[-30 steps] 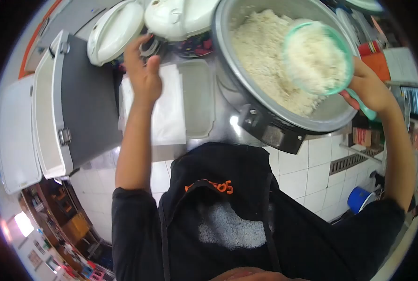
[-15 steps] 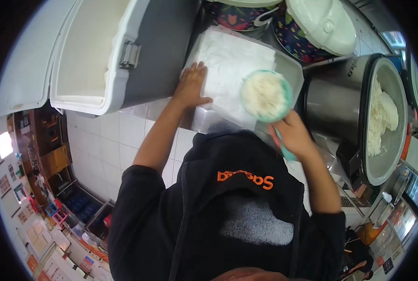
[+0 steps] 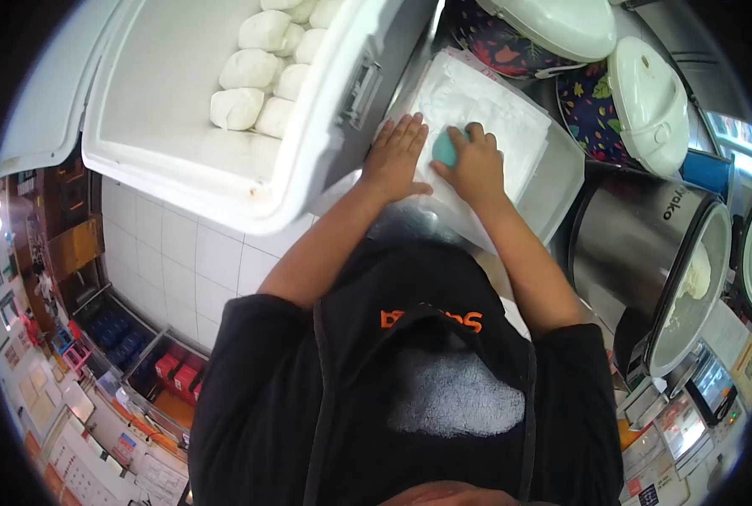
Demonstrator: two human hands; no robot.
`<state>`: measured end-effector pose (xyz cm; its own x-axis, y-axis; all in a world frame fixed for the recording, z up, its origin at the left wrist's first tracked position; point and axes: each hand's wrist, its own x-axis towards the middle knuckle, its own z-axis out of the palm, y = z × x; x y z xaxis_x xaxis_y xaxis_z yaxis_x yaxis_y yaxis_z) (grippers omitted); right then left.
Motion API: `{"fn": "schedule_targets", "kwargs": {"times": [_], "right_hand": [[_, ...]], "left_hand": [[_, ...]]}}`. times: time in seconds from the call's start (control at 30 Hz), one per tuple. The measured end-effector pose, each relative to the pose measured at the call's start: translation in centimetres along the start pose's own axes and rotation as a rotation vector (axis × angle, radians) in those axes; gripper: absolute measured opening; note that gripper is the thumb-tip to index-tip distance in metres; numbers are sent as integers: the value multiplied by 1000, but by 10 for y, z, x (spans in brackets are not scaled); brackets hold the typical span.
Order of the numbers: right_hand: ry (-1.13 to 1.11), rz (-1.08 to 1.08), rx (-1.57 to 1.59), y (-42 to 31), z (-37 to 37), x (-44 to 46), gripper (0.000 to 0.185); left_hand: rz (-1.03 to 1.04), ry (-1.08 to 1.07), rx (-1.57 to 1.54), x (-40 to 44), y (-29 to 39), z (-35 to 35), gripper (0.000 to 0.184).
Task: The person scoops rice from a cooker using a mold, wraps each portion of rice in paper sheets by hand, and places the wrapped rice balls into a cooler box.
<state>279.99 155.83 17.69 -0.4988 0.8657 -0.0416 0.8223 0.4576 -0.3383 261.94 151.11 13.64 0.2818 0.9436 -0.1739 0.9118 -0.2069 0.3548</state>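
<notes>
My left hand (image 3: 399,160) lies flat with its fingers stretched on the left side of a stack of white wrapping paper (image 3: 485,110). Close beside it, my right hand (image 3: 474,164) curls over a turquoise bowl (image 3: 445,150) on the paper. Only a small piece of the bowl shows; the rest is under my fingers. Whether rice is beneath it, I cannot see. The paper rests in a pale plastic tray (image 3: 561,190).
To the left, an open white cooler box (image 3: 182,164) holds several wrapped white bundles (image 3: 249,72). A steel rice cooker (image 3: 629,236) with rice (image 3: 695,274) stands at the right. Patterned containers with white lids (image 3: 654,101) stand at the back.
My right hand has moved left and up onto the paper; the rice-filled bowl it held is now mostly covered by the hand. The view has shifted, showing bundles inside the cooler box.
</notes>
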Motion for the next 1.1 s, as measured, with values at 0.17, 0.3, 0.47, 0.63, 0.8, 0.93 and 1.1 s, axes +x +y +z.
{"fn": "schedule_targets", "kwargs": {"times": [0.17,0.3,0.47,0.63,0.8,0.93,1.1], "right_hand": [[-346,-471,78,53,-30,7,63],[-163,-217,30,35,-18,-2,61],[59,71,3,6,-2,-7,64],[169,169,-23,-4,-2,-13,64],[296,168,115,6,-23,-25,62],[265,206,207,30,-46,-43,63],[-43,270,274,41,-26,-66,58]], "left_hand": [[-75,-69,8,2,5,-7,115],[-42,25,-42,1,-1,1,116],[-21,71,-14,0,1,5,115],[-10,62,7,-2,2,4,114],[88,253,22,-18,14,1,92],[221,276,-50,-44,22,0,65],[409,153,-88,-56,36,-1,40]]}}
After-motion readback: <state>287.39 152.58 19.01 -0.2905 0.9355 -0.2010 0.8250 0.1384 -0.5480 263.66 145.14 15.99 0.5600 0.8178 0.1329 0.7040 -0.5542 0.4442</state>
